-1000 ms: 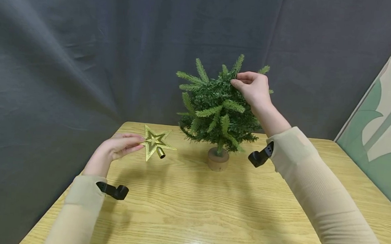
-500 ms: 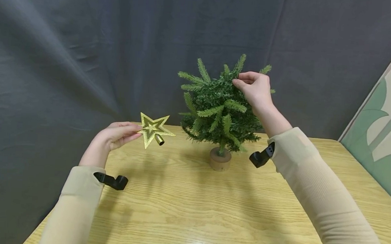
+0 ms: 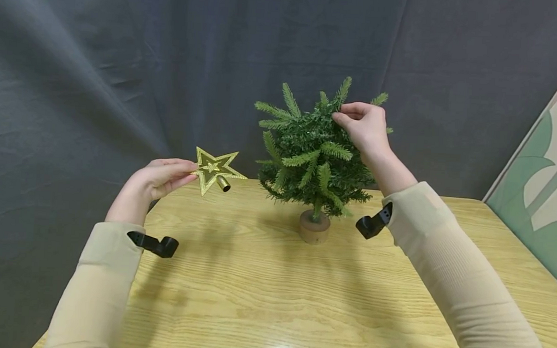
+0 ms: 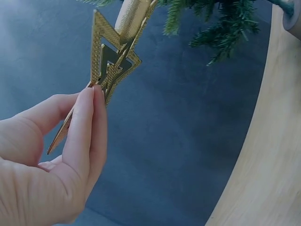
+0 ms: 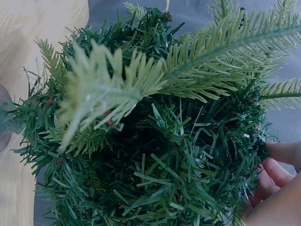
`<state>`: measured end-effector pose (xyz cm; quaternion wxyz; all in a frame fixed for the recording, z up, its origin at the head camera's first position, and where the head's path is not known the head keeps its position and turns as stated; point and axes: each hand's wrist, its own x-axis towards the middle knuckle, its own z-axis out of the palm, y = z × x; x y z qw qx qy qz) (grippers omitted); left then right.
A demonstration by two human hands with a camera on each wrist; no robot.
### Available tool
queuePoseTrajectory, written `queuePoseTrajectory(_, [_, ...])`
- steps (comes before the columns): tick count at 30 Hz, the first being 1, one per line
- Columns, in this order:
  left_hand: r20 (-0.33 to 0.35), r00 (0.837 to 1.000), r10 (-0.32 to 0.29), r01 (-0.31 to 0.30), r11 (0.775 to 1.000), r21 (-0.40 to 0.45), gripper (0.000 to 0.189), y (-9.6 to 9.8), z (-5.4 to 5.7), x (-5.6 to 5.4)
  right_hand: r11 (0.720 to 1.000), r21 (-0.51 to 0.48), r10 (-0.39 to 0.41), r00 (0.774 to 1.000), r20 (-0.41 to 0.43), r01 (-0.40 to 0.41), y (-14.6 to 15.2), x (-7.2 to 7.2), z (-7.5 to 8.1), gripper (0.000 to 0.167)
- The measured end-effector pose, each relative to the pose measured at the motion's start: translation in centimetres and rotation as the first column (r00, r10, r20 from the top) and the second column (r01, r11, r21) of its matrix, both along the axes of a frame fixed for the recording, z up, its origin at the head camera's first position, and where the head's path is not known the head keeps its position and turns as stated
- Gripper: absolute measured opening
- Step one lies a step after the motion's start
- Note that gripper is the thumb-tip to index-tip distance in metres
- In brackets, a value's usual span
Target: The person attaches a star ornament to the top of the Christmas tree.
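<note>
My left hand (image 3: 162,177) pinches one side of a flat gold star tree topper (image 3: 211,167) between thumb and fingers, above the table's left part. The star's short tubular socket (image 3: 223,183) points down toward the right. In the left wrist view the star (image 4: 107,61) appears nearly edge-on. A small artificial Christmas tree (image 3: 303,144) stands upright on a round wooden base (image 3: 314,228). At its upper right, my right hand (image 3: 367,128) pinches a branch near the top. Dense needles (image 5: 169,155) fill the right wrist view, the right hand (image 5: 277,188) at its edge.
The wooden table (image 3: 248,293) lies under both arms. A dark grey curtain (image 3: 209,60) hangs behind it and along the left. To the right stands a panel (image 3: 543,172) with a painted flower. Each wrist carries a small black camera mount (image 3: 154,242).
My left hand has lifted the star higher and slightly to the left. My right hand keeps its hold at the treetop, and the view has shifted slightly.
</note>
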<state>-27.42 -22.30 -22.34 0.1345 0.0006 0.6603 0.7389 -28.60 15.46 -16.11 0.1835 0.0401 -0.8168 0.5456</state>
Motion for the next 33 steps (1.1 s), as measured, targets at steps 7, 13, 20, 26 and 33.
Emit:
queuePoseTrajectory(7, [0.033,0.999,0.022,-0.023,0.999,0.031,0.027,-0.6,2.0,0.0,1.000,0.001,0.000,1.000,0.012,0.000,0.0,0.0,0.0,0.036])
queuePoseTrajectory(13, [0.046,0.998,0.034,-0.037,0.997,0.063,0.024,-0.9,3.1,-0.3,1.000,0.008,-0.004,1.000,0.006,0.004,0.1,-0.1,0.1,0.037])
queuePoseTrajectory(20, [0.020,0.999,0.044,-0.044,0.999,0.030,0.024,-0.9,4.5,-0.5,1.000,0.016,-0.006,1.000,-0.006,0.006,0.1,-0.1,0.0,0.038])
queuePoseTrajectory(26, [0.004,0.999,0.048,-0.048,0.998,0.038,0.023,-0.9,6.1,-0.7,1.000,0.017,-0.015,1.000,-0.012,0.015,0.1,-0.1,-0.2,0.036])
queuePoseTrajectory(33, [0.019,0.998,0.062,-0.063,0.996,0.066,0.021,-0.8,7.7,-0.9,1.000,0.014,-0.009,1.000,-0.018,0.009,-0.1,0.1,-0.1,0.036])
